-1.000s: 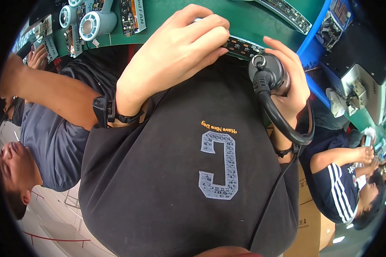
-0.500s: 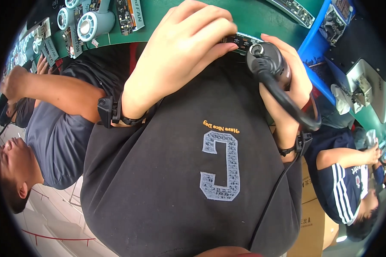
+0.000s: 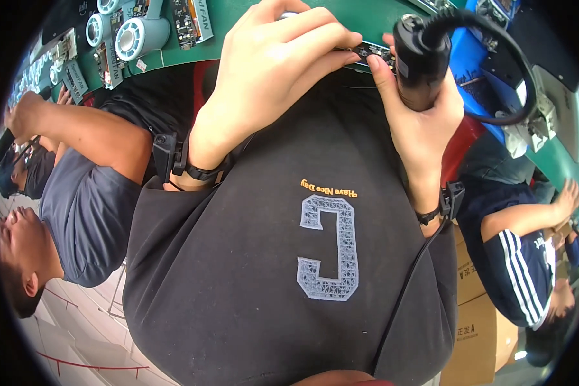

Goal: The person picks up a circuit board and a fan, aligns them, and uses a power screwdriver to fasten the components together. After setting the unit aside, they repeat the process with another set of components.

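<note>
My left hand (image 3: 270, 80) is closed, its thumb and fingers pinching one end of a narrow dark circuit board (image 3: 374, 54) near the front edge of the bench. A bit of a pale rounded part shows above its knuckles. In my right hand (image 3: 426, 132) stands a black corded electric screwdriver (image 3: 421, 64), cable end up toward me; its tip is hidden. The right thumb reaches to the board's other end. From the tool's top a thick black cable (image 3: 531, 71) loops out to the right.
Light-blue handheld fans (image 3: 135, 40) and circuit boards (image 3: 185, 26) lie on the green bench (image 3: 238, 11) at left. Blue bins (image 3: 469, 96) with small parts stand at right, beside bagged parts (image 3: 534, 128). Co-workers sit close on both sides, and cardboard boxes (image 3: 473, 334) stand lower right.
The screwdriver has swung more upright and shifted slightly up and right, its cable now looping to the right. My right thumb has come round to the board. My left hand moved slightly right.
</note>
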The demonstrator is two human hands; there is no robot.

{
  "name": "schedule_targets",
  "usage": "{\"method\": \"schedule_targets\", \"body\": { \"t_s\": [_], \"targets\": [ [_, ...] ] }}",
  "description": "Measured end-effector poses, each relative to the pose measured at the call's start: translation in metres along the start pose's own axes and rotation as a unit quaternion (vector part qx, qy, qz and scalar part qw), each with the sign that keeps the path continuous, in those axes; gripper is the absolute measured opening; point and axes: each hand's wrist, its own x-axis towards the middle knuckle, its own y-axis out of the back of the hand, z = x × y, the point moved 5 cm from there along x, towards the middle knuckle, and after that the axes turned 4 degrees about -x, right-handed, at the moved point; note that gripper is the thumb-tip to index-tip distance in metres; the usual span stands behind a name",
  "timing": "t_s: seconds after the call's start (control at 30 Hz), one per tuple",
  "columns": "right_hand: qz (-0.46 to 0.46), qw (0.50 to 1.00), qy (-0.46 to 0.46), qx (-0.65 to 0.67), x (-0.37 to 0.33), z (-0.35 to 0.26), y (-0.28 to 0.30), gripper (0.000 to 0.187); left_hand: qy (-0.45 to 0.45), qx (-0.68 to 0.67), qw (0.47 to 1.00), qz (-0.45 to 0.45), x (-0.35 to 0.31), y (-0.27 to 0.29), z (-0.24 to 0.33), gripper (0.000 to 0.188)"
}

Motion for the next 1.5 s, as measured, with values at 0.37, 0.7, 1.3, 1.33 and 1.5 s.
{"method": "schedule_targets", "body": {
  "t_s": [0.37, 0.7, 1.3, 1.33, 1.5],
  "targets": [
    [0.055, 0.920, 0.214, 0.324, 0.024, -0.036, 0.090, 0.030, 0.193, 0.050, 0.963, -0.184, 0.036, 0.005, 0.022, 0.025],
    [0.306, 0.889, 0.301, 0.158, 0.019, -0.034, 0.071, 0.045, 0.189, 0.053, 0.973, -0.123, 0.018, -0.005, 0.019, 0.027],
    [0.463, 0.836, 0.287, 0.070, 0.030, -0.047, 0.206, 0.030, 0.184, 0.045, 0.966, -0.176, 0.034, -0.015, 0.016, 0.027],
    [0.465, 0.835, 0.286, 0.070, 0.030, -0.045, 0.206, 0.030, 0.183, 0.047, 0.967, -0.174, 0.033, -0.015, 0.016, 0.028],
    [0.432, 0.852, 0.293, 0.032, 0.035, -0.043, 0.196, 0.026, 0.189, 0.050, 0.965, -0.173, 0.032, -0.017, 0.015, 0.028]
  ]
}}
